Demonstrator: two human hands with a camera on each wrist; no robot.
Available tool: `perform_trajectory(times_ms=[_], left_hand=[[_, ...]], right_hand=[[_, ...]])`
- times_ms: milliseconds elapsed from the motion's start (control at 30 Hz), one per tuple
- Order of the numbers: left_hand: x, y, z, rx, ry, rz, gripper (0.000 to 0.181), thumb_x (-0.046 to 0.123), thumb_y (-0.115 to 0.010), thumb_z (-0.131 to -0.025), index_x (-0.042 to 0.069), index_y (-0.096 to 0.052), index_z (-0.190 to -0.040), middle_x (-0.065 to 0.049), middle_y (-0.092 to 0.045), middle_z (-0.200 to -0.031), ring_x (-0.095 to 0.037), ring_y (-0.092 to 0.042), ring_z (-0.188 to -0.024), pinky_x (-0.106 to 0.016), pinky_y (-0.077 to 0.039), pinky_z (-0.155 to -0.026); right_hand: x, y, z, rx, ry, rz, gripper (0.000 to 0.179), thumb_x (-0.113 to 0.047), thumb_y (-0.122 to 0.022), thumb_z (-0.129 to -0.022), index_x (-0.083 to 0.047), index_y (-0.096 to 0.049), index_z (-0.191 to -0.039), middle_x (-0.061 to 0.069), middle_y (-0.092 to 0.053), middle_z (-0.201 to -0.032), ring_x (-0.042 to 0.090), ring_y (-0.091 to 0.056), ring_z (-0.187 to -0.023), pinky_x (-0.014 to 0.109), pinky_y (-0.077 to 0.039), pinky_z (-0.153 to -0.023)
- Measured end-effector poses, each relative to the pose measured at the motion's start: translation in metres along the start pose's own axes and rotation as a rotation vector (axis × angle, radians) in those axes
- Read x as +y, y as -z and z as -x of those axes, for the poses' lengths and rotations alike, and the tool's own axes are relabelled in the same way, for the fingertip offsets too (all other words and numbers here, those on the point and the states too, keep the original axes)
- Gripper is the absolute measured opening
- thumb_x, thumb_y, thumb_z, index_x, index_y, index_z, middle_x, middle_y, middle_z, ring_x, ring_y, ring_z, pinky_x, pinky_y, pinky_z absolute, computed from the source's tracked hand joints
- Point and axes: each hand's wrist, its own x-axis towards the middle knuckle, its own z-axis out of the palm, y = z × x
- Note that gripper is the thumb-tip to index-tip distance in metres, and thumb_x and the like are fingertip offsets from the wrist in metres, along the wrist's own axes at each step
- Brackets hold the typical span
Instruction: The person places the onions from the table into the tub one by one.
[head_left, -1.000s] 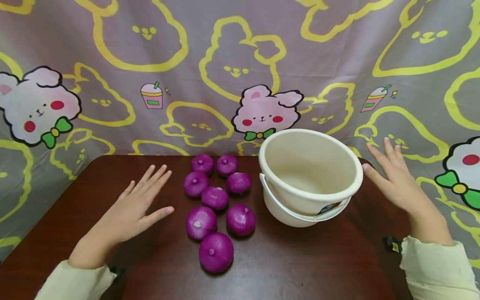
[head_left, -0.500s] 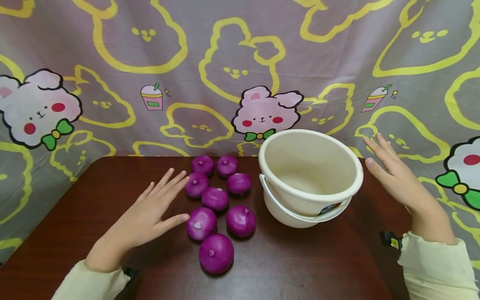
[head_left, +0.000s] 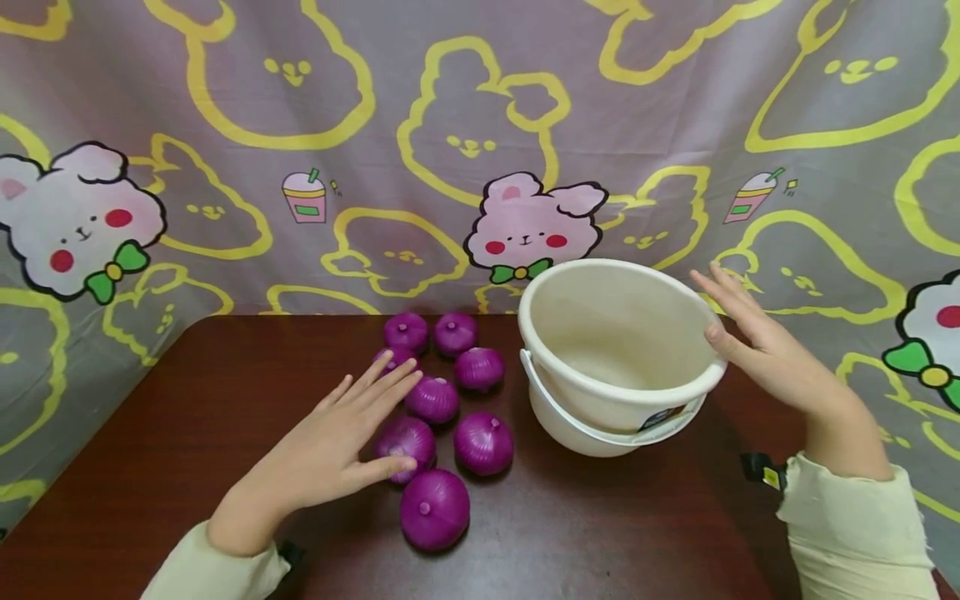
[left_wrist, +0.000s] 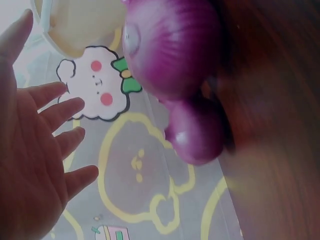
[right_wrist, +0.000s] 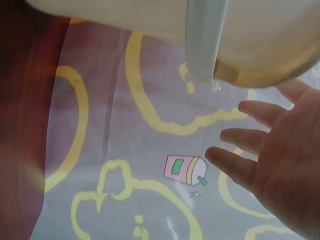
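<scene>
Several purple onions (head_left: 435,507) lie in a cluster on the dark brown table (head_left: 150,417), left of a cream plastic bucket (head_left: 618,350) that holds nothing and has its handle (right_wrist: 205,40) hanging down. My left hand (head_left: 390,421) hovers flat over the cluster's left side with straight, spread fingers. They partly cover one onion, and the thumb lies beside another onion (head_left: 408,437). My right hand (head_left: 731,317) is open at the bucket's right rim, thumb right by the edge. In the left wrist view two onions (left_wrist: 170,45) loom close to the spread fingers (left_wrist: 60,115).
A grey cloth backdrop (head_left: 480,125) printed with yellow rabbit outlines and pink bunnies hangs right behind the table. Bare table surface lies to the left of the onions and in front of the bucket. Both arms wear pale yellow sleeves (head_left: 855,533).
My left hand has slid right, from beside the onions to over them. My right hand has moved left, up to the bucket's rim. Onions and bucket have stayed put.
</scene>
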Motion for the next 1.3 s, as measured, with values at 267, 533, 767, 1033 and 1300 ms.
perform_trajectory(times_ms=[267,533,767,1033,1300], left_hand=[[0.012,-0.009,-0.008,-0.020,-0.056,0.017,0.092,0.069,-0.059,-0.085,0.023,-0.026,-0.158,0.004,-0.026,-0.165,-0.025,-0.011,-0.156,-0.065,-0.023,-0.117],[0.020,-0.015,-0.010,-0.021,-0.099,0.045,0.092,0.068,-0.068,-0.080,0.019,-0.040,-0.152,0.002,-0.037,-0.160,-0.025,-0.017,-0.155,-0.060,-0.031,-0.116],[0.027,-0.019,-0.014,-0.037,-0.164,0.067,0.090,0.066,-0.071,-0.078,0.016,-0.045,-0.148,0.002,-0.048,-0.152,-0.024,-0.024,-0.153,-0.054,-0.035,-0.116],[0.030,-0.020,-0.015,-0.137,-0.165,0.187,0.082,0.066,-0.068,-0.081,0.020,-0.047,-0.146,0.008,-0.050,-0.149,-0.023,-0.027,-0.151,-0.047,-0.043,-0.111],[0.032,-0.022,-0.015,-0.169,-0.167,0.177,0.078,0.064,-0.069,-0.082,0.018,-0.053,-0.142,0.007,-0.051,-0.147,-0.020,-0.036,-0.146,-0.042,-0.041,-0.114]], right_hand=[[-0.010,-0.006,-0.009,-0.023,0.008,-0.020,0.064,-0.020,-0.051,-0.100,-0.030,-0.025,-0.158,-0.007,-0.004,-0.168,0.010,0.009,-0.154,0.072,0.004,-0.115],[-0.012,-0.011,-0.013,-0.030,0.021,-0.029,0.066,-0.019,-0.054,-0.099,-0.029,-0.026,-0.158,-0.005,-0.004,-0.168,0.013,0.008,-0.155,0.071,0.002,-0.116],[-0.011,-0.012,-0.014,-0.034,0.017,-0.016,0.070,-0.018,-0.057,-0.097,-0.028,-0.025,-0.158,-0.006,-0.002,-0.168,0.011,0.008,-0.154,0.071,0.002,-0.116],[-0.014,-0.013,-0.018,-0.040,0.020,0.029,0.078,-0.016,-0.064,-0.092,-0.027,-0.025,-0.158,0.000,-0.002,-0.169,0.014,0.007,-0.155,0.072,-0.002,-0.116],[-0.015,-0.014,-0.018,-0.042,0.012,0.045,0.081,-0.016,-0.067,-0.090,-0.027,-0.025,-0.158,0.002,-0.001,-0.169,0.014,0.007,-0.155,0.073,-0.003,-0.116]])
